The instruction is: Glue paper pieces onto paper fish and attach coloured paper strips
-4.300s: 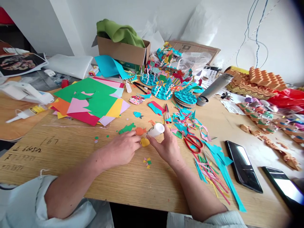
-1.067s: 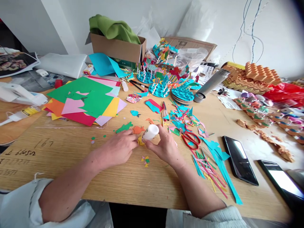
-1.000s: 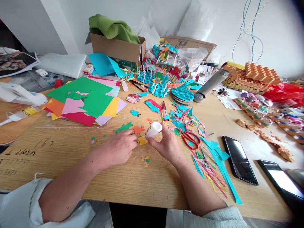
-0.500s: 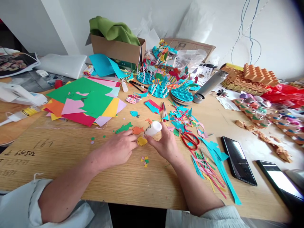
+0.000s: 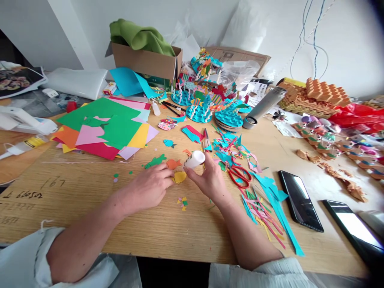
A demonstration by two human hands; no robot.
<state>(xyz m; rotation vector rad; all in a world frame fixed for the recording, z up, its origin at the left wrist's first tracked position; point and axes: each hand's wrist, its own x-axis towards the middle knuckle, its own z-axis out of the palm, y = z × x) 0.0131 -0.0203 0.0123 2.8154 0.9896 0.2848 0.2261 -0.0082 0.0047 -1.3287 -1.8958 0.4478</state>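
My right hand [image 5: 211, 182] is closed around a white glue bottle [image 5: 195, 160], tilted with its base up and its lower end beside a yellow paper fish [image 5: 180, 177]. The fingertips of my left hand [image 5: 151, 185] pinch the left end of that fish against the table. Just beyond my left fingers lie an orange paper fish [image 5: 173, 164] and a green paper fish [image 5: 155, 161]. Tiny coloured paper pieces [image 5: 182, 203] are scattered on the near side. The bottle's tip is hard to make out.
Red scissors [image 5: 240, 176] and paper strips [image 5: 264, 216] lie to the right, near two phones [image 5: 300, 200]. Coloured paper sheets [image 5: 114, 120] are stacked on the left. Blue decorated discs [image 5: 229, 116], a metal flask [image 5: 265, 106] and a cardboard box [image 5: 144, 60] stand at the back.
Both hands stay almost in place, the left on the yellow fish. The bottle's raised end has tipped slightly; the whole view has shifted a little.
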